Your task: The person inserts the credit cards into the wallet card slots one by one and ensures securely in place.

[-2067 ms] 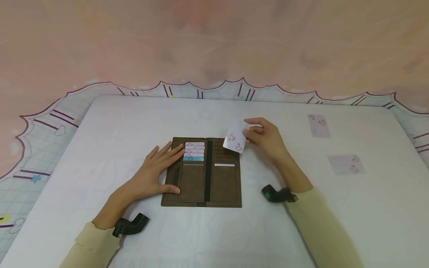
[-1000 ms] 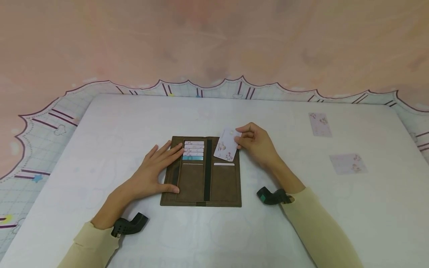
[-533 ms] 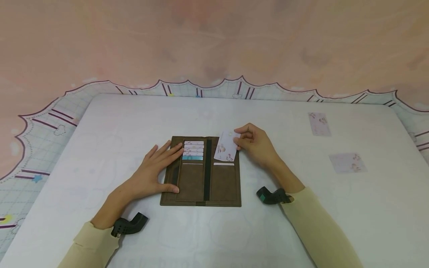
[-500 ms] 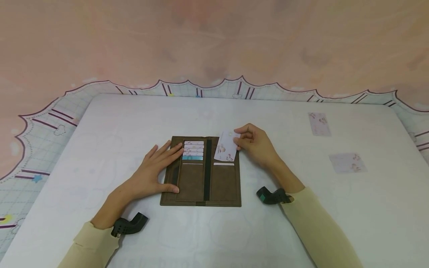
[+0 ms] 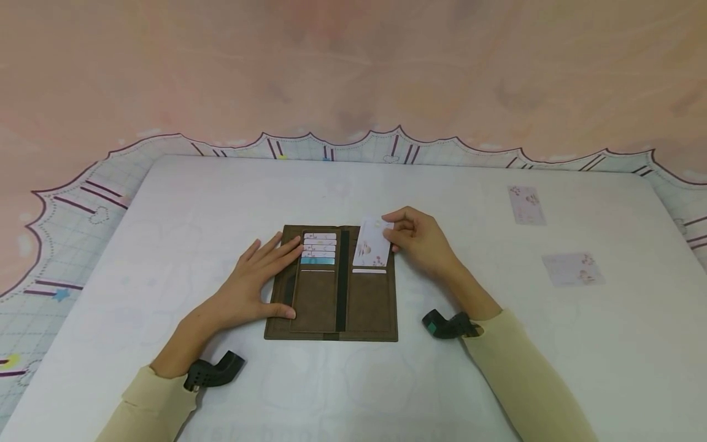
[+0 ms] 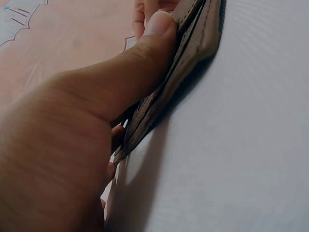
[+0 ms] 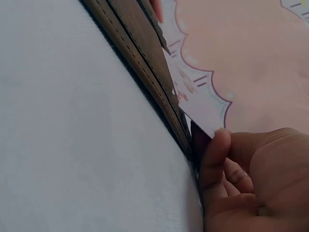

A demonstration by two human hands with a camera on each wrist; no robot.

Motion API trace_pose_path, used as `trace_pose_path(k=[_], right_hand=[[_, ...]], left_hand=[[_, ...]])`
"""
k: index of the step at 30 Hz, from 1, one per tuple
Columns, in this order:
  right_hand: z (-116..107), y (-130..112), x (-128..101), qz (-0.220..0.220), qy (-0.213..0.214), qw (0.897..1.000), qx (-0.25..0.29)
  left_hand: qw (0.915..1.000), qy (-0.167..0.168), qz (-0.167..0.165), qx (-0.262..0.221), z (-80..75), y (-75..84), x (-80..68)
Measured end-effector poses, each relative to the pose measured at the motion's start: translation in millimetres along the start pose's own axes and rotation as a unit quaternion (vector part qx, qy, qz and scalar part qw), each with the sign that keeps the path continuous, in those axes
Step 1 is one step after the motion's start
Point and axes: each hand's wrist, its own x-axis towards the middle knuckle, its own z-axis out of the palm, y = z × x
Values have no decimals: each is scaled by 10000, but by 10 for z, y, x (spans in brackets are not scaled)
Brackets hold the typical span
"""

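A brown wallet (image 5: 367,307) lies spread flat on the white table in the head view. My left hand (image 5: 248,288) rests on its left half, fingers spread and straight, the thumb on the lower left part. My right hand (image 5: 422,239) pinches the upper right corner of a white flower-printed card (image 5: 371,245) between thumb and fingers. That card stands nearly straight over the right half's upper slots, its lower edge just above a white card edge (image 5: 369,271). In the right wrist view the card (image 7: 193,104) slants from the wallet (image 7: 140,63) to the fingertips.
Several cards (image 5: 319,248) show in the wallet's left slots, the lowest one blue. Two more flower-printed cards lie on the table to the right, an upright one (image 5: 526,205) and a sideways one (image 5: 574,270). A patterned cloth (image 5: 353,73) spreads beyond the table.
My right hand has brought the card left and down onto the wallet's right half. Its tilt has straightened, slightly more in the last half second. My left hand has stayed in place.
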Motion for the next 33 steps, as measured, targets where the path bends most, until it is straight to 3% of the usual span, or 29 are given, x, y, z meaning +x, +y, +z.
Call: trace_pose_path(k=[18, 25, 33], right_hand=[[28, 1, -3, -239, -49, 9979, -601], [47, -23, -21, -318, -55, 9922, -1202], [46, -28, -29, -330, -210, 9896, -1387]], left_hand=[[10000, -28, -40, 15, 0, 8, 1], [10000, -15, -24, -5, -4, 15, 3], [10000, 21, 2, 12, -7, 13, 1]])
